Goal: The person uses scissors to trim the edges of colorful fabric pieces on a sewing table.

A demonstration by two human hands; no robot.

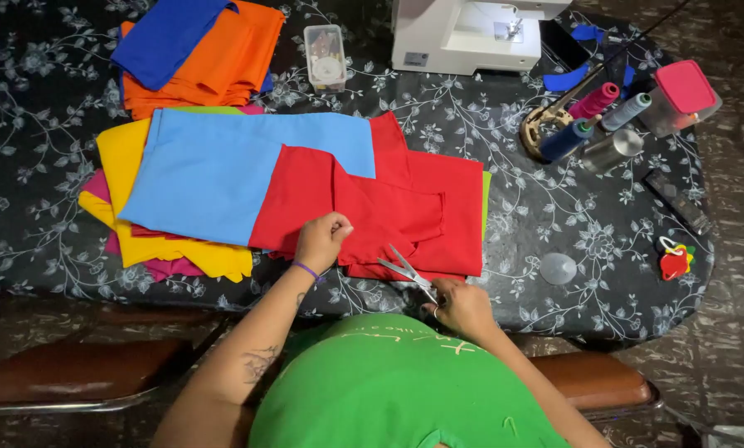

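The scissors [408,272] sit in the right hand [465,309] at the near edge of the table [554,207], their blades parted and their long axis running from that hand up and to the left, tips aimed at the lower edge of the red fabric [389,207]. The right grip is closed around the handles, fingers curled through them, though the loops themselves are mostly hidden. The left hand [322,241] lies just left of the blade tips, fingers bunched and pinching a fold of the red fabric against the pile. So the cloth lies straight ahead of the blades, up and to the left of the right hand, with the left hand touching it and nearer to it. The red piece overlaps a light blue fabric [223,170] and a yellow fabric [131,166]; a sewing machine [463,33] stands well apart at the far edge.
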